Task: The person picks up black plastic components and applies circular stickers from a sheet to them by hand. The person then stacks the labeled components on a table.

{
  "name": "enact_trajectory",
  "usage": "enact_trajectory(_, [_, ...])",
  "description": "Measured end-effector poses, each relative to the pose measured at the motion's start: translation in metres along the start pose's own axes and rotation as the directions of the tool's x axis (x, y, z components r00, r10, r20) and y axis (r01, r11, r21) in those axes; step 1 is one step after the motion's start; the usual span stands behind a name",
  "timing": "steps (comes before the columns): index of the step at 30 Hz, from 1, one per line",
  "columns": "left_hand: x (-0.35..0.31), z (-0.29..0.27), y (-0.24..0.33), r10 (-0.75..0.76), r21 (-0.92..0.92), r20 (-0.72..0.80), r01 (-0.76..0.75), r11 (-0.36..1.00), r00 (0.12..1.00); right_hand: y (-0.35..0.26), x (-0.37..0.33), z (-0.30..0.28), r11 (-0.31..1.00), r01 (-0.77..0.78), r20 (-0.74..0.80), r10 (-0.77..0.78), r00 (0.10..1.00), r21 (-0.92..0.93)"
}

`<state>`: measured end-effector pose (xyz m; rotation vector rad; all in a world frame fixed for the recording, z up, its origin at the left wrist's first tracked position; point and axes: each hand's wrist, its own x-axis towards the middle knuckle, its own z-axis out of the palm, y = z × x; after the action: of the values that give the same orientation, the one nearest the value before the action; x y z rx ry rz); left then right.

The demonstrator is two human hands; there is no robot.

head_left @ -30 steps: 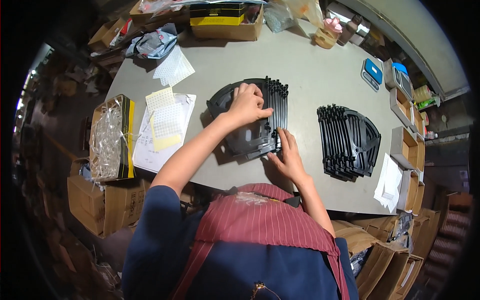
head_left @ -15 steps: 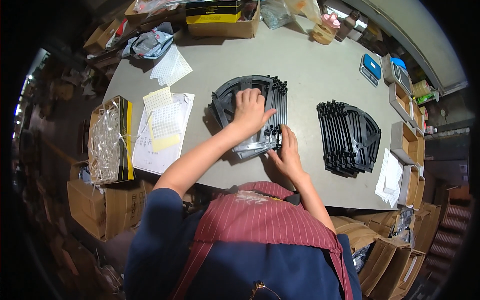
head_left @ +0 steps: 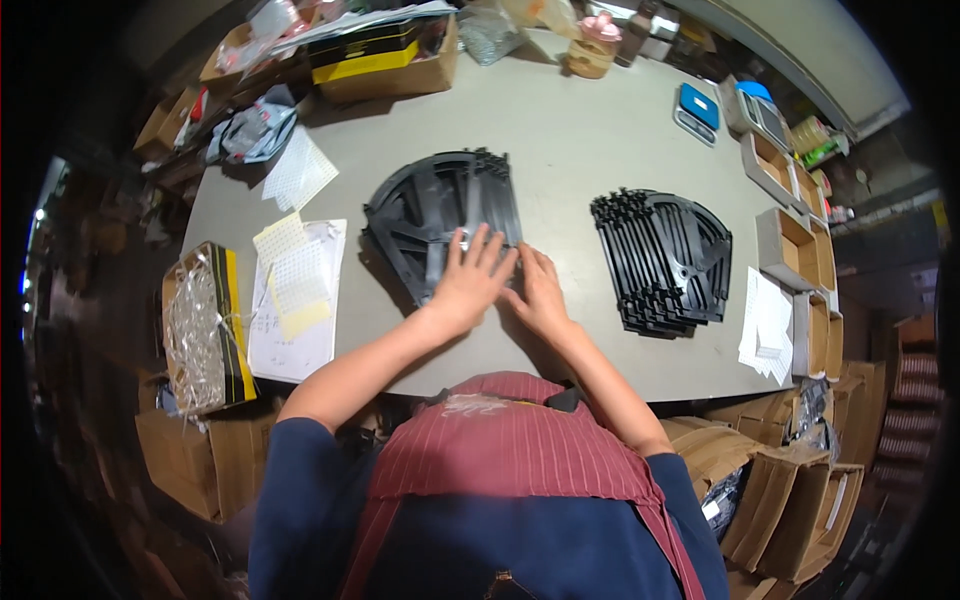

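A stack of black fan-shaped plastic parts [head_left: 420, 205] lies on the grey table in front of me, its curved side away from me. My left hand [head_left: 467, 287] rests on the stack's near right part, fingers spread and palm down. Against the near right corner of the same stack, my right hand [head_left: 541, 297] has its fingers stretched along the edge and its thumb towards the left hand. My fingers hide that corner. A second fanned stack of the same black parts [head_left: 665, 262] lies to the right, untouched.
Printed sheets [head_left: 297, 345] lie left, beside a box of clear plastic strips [head_left: 203, 330]. A cardboard box [head_left: 390, 85] and a pink-lidded jar [head_left: 592, 55] stand at the back. A blue-topped scale [head_left: 698, 108], small open boxes [head_left: 790, 245] and white papers [head_left: 765, 330] line the right side.
My left hand has slid from the middle of the stack towards its near edge, closer to my right hand. The fanned right side of the stack now looks more closed up. The view has shifted.
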<state>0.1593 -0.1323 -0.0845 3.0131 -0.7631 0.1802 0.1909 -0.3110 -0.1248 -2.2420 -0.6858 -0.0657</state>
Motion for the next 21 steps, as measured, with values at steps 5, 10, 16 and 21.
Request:
enact_trajectory(5, [0.013,0.0,-0.038,0.024,0.025,-0.018,-0.024,0.999,1.0,0.009,0.025,0.009,0.995,0.086,0.016,-0.086,0.996,0.041])
enact_trajectory(10, [0.023,-0.008,-0.076,0.009,0.005,-0.013,-0.009,1.0,1.0,0.009,0.011,-0.069,0.953,0.147,0.018,-0.147,0.989,-0.266])
enact_trajectory(16, [0.03,-0.002,-0.111,-0.026,0.03,-0.034,0.027,0.999,0.999,0.078,-0.073,-0.223,0.871,-0.214,-0.36,0.047,0.932,-0.442])
enact_trajectory(21, [0.03,-0.002,-0.131,-0.037,0.08,0.034,0.034,0.996,0.999,0.158,-0.156,-0.261,0.457,-0.488,-0.219,0.857,0.467,0.744])
